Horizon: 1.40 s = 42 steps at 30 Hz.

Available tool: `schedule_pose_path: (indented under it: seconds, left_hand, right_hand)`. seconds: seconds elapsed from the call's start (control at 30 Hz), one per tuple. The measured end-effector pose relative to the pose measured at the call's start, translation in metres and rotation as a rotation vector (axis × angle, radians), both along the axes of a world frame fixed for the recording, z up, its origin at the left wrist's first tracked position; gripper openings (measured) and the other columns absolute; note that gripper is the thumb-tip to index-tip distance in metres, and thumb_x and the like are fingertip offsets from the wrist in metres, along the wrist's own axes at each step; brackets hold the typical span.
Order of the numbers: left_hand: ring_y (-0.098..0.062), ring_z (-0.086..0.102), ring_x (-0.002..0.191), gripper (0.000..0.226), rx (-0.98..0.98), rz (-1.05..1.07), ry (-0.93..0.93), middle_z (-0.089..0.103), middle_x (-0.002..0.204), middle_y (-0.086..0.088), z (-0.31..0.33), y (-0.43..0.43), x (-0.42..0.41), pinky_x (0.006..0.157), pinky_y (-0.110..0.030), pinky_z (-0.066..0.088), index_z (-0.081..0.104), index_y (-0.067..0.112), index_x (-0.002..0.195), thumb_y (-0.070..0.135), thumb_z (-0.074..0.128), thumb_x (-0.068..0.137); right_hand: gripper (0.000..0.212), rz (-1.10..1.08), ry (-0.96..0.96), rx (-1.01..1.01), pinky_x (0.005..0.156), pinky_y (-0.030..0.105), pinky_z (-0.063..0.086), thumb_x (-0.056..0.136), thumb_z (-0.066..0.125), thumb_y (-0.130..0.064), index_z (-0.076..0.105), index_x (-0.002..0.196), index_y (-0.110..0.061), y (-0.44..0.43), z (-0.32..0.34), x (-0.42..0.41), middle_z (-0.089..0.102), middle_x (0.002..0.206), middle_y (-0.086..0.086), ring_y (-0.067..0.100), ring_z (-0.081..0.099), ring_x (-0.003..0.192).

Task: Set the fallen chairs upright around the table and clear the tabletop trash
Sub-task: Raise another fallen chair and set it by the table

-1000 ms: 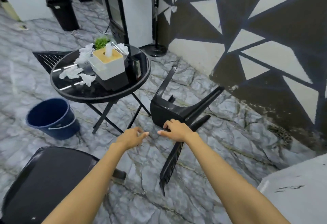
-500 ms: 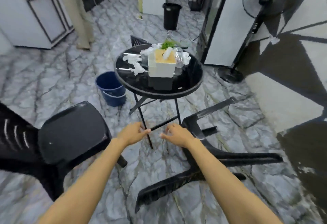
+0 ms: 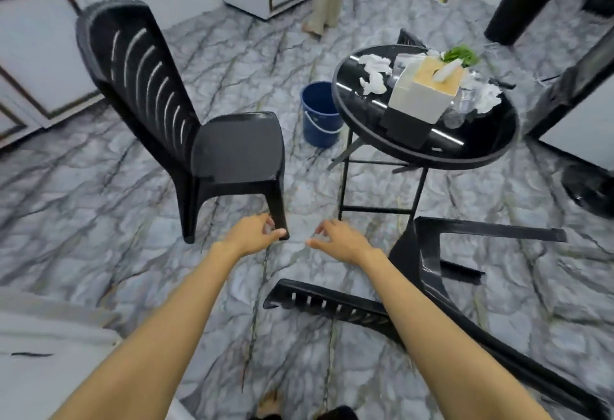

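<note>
Black plastic, the fallen chair (image 3: pixel 419 255) lay on its side nearest, right of the empty, loosely curled left hand (image 3: pixel 253 237) and right hand (image 3: pixel 344 241), held apart. It was likely light and stiff; the backrest rim and seat edge suited gripping. Farther off, crumpled tissues (image 3: pixel 373 69) littered the counter (image 3: pixel 481 140).
</note>
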<state>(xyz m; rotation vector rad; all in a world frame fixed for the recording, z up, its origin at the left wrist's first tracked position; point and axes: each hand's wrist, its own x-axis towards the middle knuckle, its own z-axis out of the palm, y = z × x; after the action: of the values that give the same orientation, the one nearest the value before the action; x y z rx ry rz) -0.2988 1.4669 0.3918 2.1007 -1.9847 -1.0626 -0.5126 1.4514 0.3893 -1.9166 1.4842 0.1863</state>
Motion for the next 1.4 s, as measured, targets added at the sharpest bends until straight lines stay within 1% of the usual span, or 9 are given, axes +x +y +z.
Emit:
schedule_pose_path:
  seconds: [0.17, 0.5, 0.73, 0.9, 1.03, 1.1, 1.13, 1.23, 1.4]
  left_hand:
    - [-0.027, 0.058, 0.107, 0.051, 0.045, 0.129, 0.033, 0.063, 0.115, -0.012, -0.018, 0.041, 0.008, 0.087, -0.034, 0.044, 0.054, 0.012, 0.12, 0.052, 0.05, 0.088]
    - [-0.019, 0.055, 0.099, 0.048, 0.057, 0.469, 0.264, 0.057, 0.106, -0.007, -0.097, 0.112, -0.001, 0.083, -0.026, 0.039, 0.052, 0.011, 0.122, 0.045, 0.054, 0.089]
    - [-0.02, 0.054, 0.117, 0.045, -0.015, 0.553, 0.357, 0.059, 0.125, -0.006, -0.245, 0.113, 0.006, 0.095, -0.028, 0.041, 0.055, 0.017, 0.125, 0.044, 0.051, 0.09]
    - [-0.013, 0.053, 0.113, 0.036, -0.136, 0.591, 0.522, 0.057, 0.11, 0.003, -0.364, 0.095, 0.009, 0.095, -0.023, 0.04, 0.057, 0.022, 0.123, 0.036, 0.055, 0.09]
    - [0.007, 0.06, 0.098, 0.023, -0.187, 0.577, 0.736, 0.061, 0.109, 0.006, -0.452, 0.089, 0.005, 0.079, -0.005, 0.046, 0.059, 0.032, 0.113, 0.024, 0.054, 0.092]
    - [0.019, 0.058, 0.092, 0.021, -0.18, 0.577, 0.865, 0.061, 0.108, 0.016, -0.487, 0.086, 0.002, 0.086, -0.007, 0.047, 0.059, 0.042, 0.104, 0.029, 0.058, 0.088]
    - [0.018, 0.058, 0.098, 0.025, -0.178, 0.572, 0.923, 0.061, 0.113, 0.018, -0.502, 0.085, 0.0, 0.093, -0.014, 0.047, 0.06, 0.043, 0.107, 0.041, 0.063, 0.082]
    - [-0.007, 0.057, 0.118, 0.077, -0.212, 0.606, 1.118, 0.062, 0.128, 0.004, -0.54, 0.08, 0.002, 0.102, -0.027, 0.045, 0.061, 0.027, 0.121, 0.066, 0.073, 0.056]
    - [-0.011, 0.061, 0.114, 0.083, -0.234, 0.634, 1.285, 0.067, 0.121, 0.001, -0.55, 0.082, 0.0, 0.085, -0.018, 0.052, 0.06, 0.016, 0.122, 0.058, 0.08, 0.053]
  right_hand:
    - [0.057, 0.084, -0.009, 0.064, 0.1, 0.043, 0.04, 0.087, 0.047, -0.06, 0.048, 0.124, -0.017, 0.017, -0.026, 0.006, 0.046, 0.133, 0.008, 0.025, 0.045, 0.123]
    - [0.056, 0.263, -0.083, 0.112, 0.099, 0.038, 0.042, 0.087, 0.052, -0.054, 0.052, 0.123, -0.011, 0.039, -0.101, 0.02, 0.048, 0.128, 0.011, 0.026, 0.049, 0.118]
    - [0.048, 0.303, -0.084, -0.017, 0.101, 0.044, 0.04, 0.087, 0.054, -0.051, 0.052, 0.12, -0.016, 0.029, -0.232, 0.048, 0.049, 0.132, 0.01, 0.027, 0.045, 0.124]
    - [0.056, 0.396, -0.002, -0.145, 0.096, 0.043, 0.044, 0.086, 0.052, -0.056, 0.048, 0.132, -0.024, -0.001, -0.329, 0.072, 0.052, 0.132, 0.01, 0.029, 0.05, 0.122]
    - [0.044, 0.449, -0.049, -0.132, 0.089, 0.037, 0.048, 0.084, 0.058, -0.053, 0.061, 0.117, -0.024, -0.01, -0.379, 0.083, 0.063, 0.12, 0.004, 0.022, 0.056, 0.113]
    - [0.033, 0.468, -0.09, -0.151, 0.086, 0.036, 0.05, 0.082, 0.063, -0.05, 0.068, 0.102, -0.024, -0.013, -0.39, 0.086, 0.069, 0.107, -0.001, 0.017, 0.061, 0.103]
    - [0.03, 0.468, -0.118, -0.166, 0.085, 0.037, 0.051, 0.081, 0.065, -0.049, 0.071, 0.095, -0.024, -0.014, -0.392, 0.087, 0.07, 0.101, -0.002, 0.016, 0.063, 0.099]
    - [0.031, 0.467, -0.177, -0.208, 0.08, 0.038, 0.053, 0.076, 0.07, -0.048, 0.076, 0.086, -0.02, -0.015, -0.394, 0.085, 0.073, 0.086, -0.001, 0.016, 0.065, 0.085]
    - [0.025, 0.455, -0.22, -0.212, 0.079, 0.042, 0.053, 0.073, 0.075, -0.043, 0.078, 0.084, -0.021, -0.014, -0.395, 0.084, 0.074, 0.083, 0.004, 0.022, 0.067, 0.085]
